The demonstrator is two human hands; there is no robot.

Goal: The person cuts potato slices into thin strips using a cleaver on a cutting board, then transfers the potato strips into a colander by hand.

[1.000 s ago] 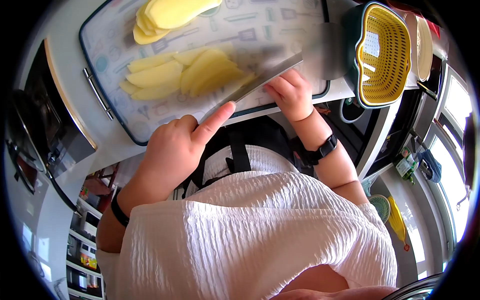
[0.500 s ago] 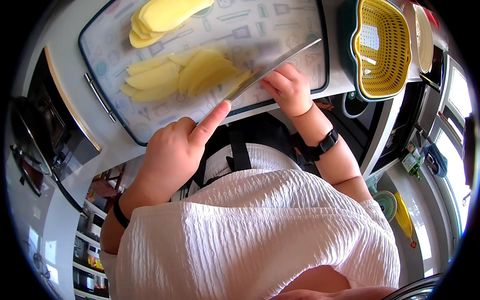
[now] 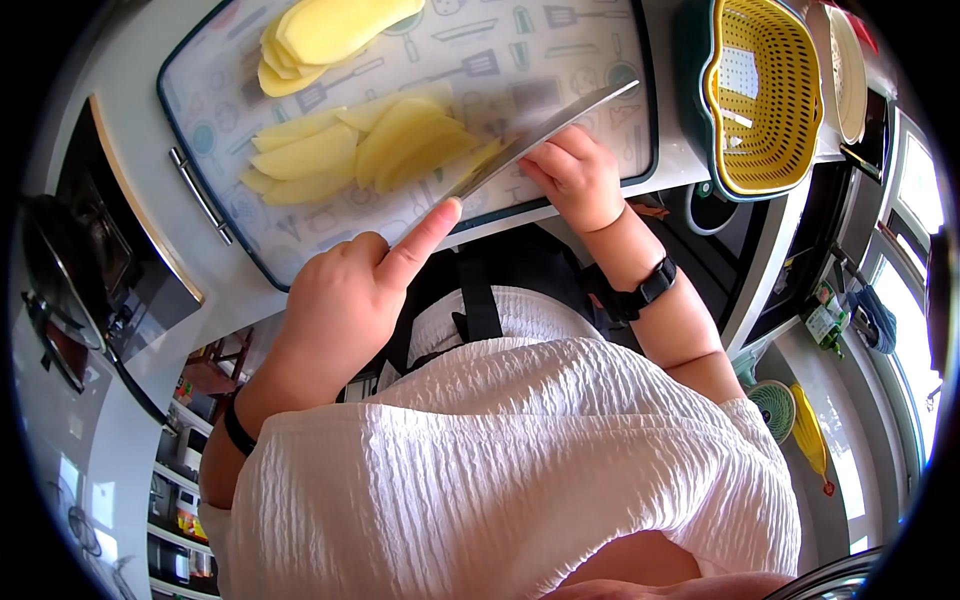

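Gripping a long, grey metal knife (image 3: pixel 545 133), the left hand (image 3: pixel 350 295) is closed about the handle end, which it hides, with one digit extended along the blade's upper edge. The right hand (image 3: pixel 577 178), fingers curled, lies close against the near side of the blade; whether it pinches anything cannot be told, its fingertips being partly hidden. Just beyond the blade, small pale yellow pieces (image 3: pixel 487 153) lie partly behind it. To their left, overlapping thin yellow slices (image 3: pixel 305 155) are spread on a whitish rectangular cutting board (image 3: pixel 590 60), printed with kitchen utensils and edged in dark blue-green. Farther out, near the board's upper left corner, rests a stack of broad, oval yellow slabs (image 3: pixel 335 30). Right of the board stands a yellow perforated plastic basket (image 3: pixel 770 100), nested in a dark teal outer bowl (image 3: pixel 697 100). At far left lies a black round pan (image 3: pixel 60 260).
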